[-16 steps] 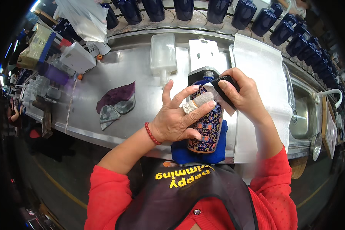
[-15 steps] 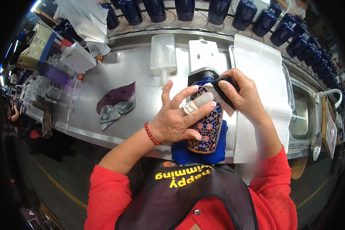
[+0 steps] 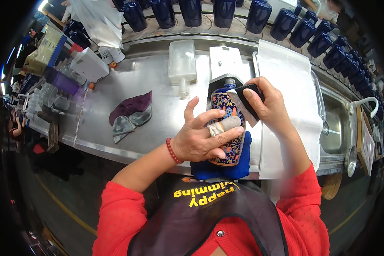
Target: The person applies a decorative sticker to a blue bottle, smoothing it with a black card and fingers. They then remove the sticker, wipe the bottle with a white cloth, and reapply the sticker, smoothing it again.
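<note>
A dark blue bottle (image 3: pixel 223 100) with a colourful floral pattern lies on a folded blue cloth (image 3: pixel 244 160), its neck away from me. My left hand (image 3: pixel 200 138) rests across the bottle with its fingers spread; one finger wears a pale cover. In my right hand (image 3: pixel 269 106) is a flat black scraper-like pad (image 3: pixel 251 112) with a pale edge, pinched between thumb and fingers against the bottle's upper right side. A dark angular support (image 3: pixel 217 82) shows behind the bottle's shoulder.
A clear bottle (image 3: pixel 182 64) lies beyond my left hand, beside a white block (image 3: pixel 226 59). Purple and grey cloth pieces (image 3: pixel 131 112) lie to the left. White sheets (image 3: pixel 286 94) cover the right side, by a sink (image 3: pixel 332 132). Blue bottles (image 3: pixel 224 13) line the curved conveyor behind.
My left hand has slid slightly nearer along the bottle, uncovering more of its upper pattern. The pad stays at the bottle's upper right. The blue bottles on the conveyor have shifted.
</note>
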`<action>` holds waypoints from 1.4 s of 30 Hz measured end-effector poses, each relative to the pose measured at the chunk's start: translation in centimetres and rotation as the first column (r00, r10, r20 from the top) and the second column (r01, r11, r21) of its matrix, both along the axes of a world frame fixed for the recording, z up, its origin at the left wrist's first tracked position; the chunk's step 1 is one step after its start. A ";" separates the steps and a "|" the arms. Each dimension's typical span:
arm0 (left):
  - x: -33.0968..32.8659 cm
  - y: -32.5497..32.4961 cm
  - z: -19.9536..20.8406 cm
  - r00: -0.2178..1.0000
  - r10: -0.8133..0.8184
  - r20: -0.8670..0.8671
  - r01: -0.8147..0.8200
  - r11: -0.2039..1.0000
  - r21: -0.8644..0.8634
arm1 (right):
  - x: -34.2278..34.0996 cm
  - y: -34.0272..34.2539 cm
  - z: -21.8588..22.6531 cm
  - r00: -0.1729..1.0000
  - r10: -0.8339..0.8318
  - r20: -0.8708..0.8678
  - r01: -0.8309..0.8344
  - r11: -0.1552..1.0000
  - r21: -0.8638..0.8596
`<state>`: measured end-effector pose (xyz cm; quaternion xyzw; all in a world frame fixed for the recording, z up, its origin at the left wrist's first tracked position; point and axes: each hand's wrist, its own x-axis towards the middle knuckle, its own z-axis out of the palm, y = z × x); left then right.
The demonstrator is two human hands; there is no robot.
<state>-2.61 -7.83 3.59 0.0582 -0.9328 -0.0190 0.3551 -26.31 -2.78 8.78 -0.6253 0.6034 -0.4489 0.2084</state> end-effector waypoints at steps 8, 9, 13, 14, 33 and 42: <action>-0.1 -0.6 0.3 0.999 -0.032 0.029 0.030 0.997 0.064 | -0.5 0.6 -0.5 0.999 0.008 0.033 -0.007 0.999 -0.044; -0.3 -1.4 0.4 0.999 -0.020 0.030 0.017 0.997 0.081 | -0.6 0.6 -0.6 0.999 -0.018 0.031 0.018 1.000 -0.015; -1.6 -3.4 0.8 0.999 0.006 -0.037 0.000 0.985 0.174 | -1.0 0.7 -0.9 0.996 -0.073 0.053 0.075 0.996 -0.047; -1.7 -3.3 0.8 0.999 0.010 -0.039 -0.003 0.982 0.188 | -1.0 0.8 -0.9 0.992 -0.104 0.066 0.107 0.993 -0.045; 4.0 7.4 -1.3 0.989 0.057 -0.136 0.003 0.914 0.406 | 2.3 2.4 3.1 0.911 0.366 -0.188 -0.392 0.912 -0.123; 1.2 3.7 -2.1 0.952 0.296 -0.074 -0.228 0.851 0.474 | 2.1 4.2 0.2 0.979 0.045 -0.201 -0.118 0.923 -0.367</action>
